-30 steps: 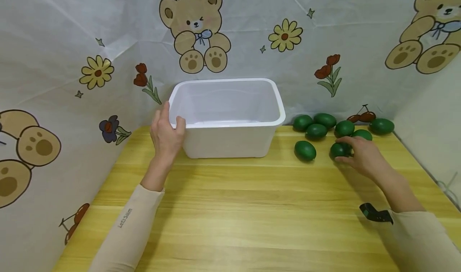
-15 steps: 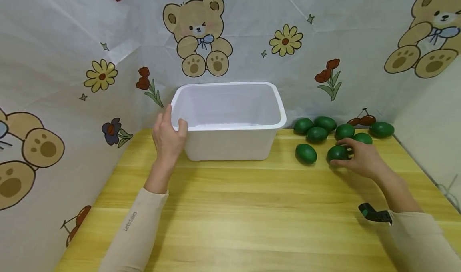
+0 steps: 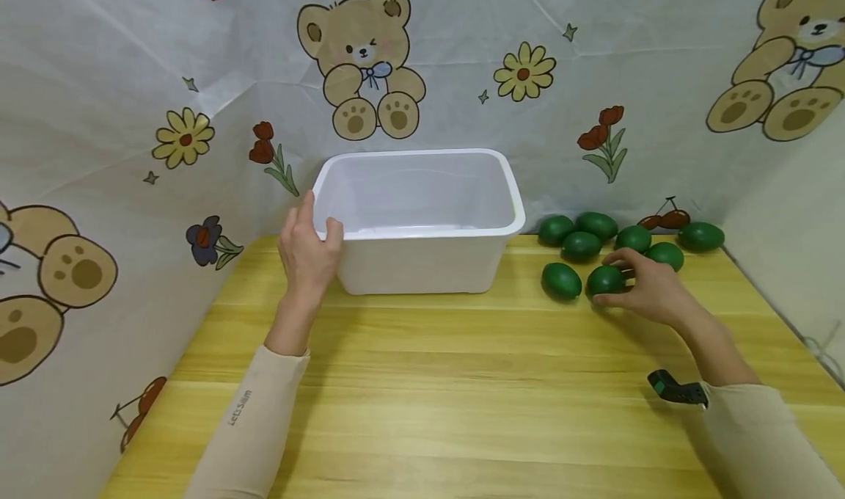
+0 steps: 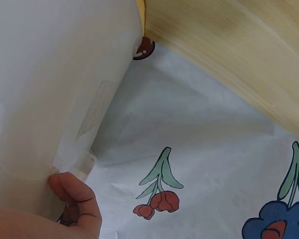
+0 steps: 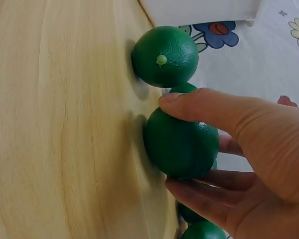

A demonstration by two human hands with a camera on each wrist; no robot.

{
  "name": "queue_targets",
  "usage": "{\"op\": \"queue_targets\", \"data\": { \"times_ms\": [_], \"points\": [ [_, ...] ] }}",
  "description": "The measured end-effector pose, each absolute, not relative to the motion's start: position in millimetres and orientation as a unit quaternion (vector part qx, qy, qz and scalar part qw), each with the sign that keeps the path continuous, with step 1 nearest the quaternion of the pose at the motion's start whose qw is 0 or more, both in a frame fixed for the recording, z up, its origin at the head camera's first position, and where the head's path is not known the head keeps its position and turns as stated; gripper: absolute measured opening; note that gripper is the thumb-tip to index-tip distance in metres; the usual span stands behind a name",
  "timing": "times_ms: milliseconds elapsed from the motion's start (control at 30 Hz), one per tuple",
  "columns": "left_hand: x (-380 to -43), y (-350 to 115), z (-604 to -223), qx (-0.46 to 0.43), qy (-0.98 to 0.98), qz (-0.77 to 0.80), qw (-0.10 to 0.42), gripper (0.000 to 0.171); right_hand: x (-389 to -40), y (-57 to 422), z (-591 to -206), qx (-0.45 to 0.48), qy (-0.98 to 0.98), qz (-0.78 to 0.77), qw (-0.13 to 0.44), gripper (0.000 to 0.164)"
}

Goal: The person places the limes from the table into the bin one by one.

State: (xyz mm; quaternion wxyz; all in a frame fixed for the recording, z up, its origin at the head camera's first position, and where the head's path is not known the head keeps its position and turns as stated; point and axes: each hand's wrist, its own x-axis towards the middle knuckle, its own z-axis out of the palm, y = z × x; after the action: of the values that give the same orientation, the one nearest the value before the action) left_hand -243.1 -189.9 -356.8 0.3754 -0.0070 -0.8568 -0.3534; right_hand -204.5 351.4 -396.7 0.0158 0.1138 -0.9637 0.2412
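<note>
A white plastic bin (image 3: 422,264) stands against the back cloth, and nothing shows inside it. My left hand (image 3: 309,253) grips its left rim, thumb at the front corner; in the left wrist view, curled fingers (image 4: 77,196) lie along the bin wall. My right hand (image 3: 650,286) holds a green lime (image 3: 605,282) between thumb and fingers, low over the table. In the right wrist view the held lime (image 5: 182,142) sits between the thumb above and the fingers below. Just left of it lies another lime (image 3: 561,282), whose pale stem end faces the right wrist camera.
Several more limes, such as a front one (image 3: 581,246) and a far right one (image 3: 701,236), lie along the back of the wooden table (image 3: 422,396). A cloth with printed bears (image 3: 370,59) hangs behind. A small black device (image 3: 676,390) sits at the right wrist.
My right hand has moved left along the table with the lime, away from the back limes and close to the single front one. The left hand keeps its hold on the bin.
</note>
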Motion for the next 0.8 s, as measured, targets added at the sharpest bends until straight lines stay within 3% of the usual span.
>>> {"op": "queue_targets", "data": {
  "times_ms": [233, 800],
  "points": [
    [-243.4, -187.9, -356.8, -0.008, -0.860, -0.351, 0.371, 0.069, -201.3, 349.2, -375.5, 0.103, -0.959, 0.250, 0.084, 0.070],
    [-241.7, -187.4, -356.6, -0.003, -0.853, -0.360, 0.377, 0.067, -187.3, 264.6, -301.2, 0.124, -0.915, 0.355, 0.149, 0.069]
  ]
}}
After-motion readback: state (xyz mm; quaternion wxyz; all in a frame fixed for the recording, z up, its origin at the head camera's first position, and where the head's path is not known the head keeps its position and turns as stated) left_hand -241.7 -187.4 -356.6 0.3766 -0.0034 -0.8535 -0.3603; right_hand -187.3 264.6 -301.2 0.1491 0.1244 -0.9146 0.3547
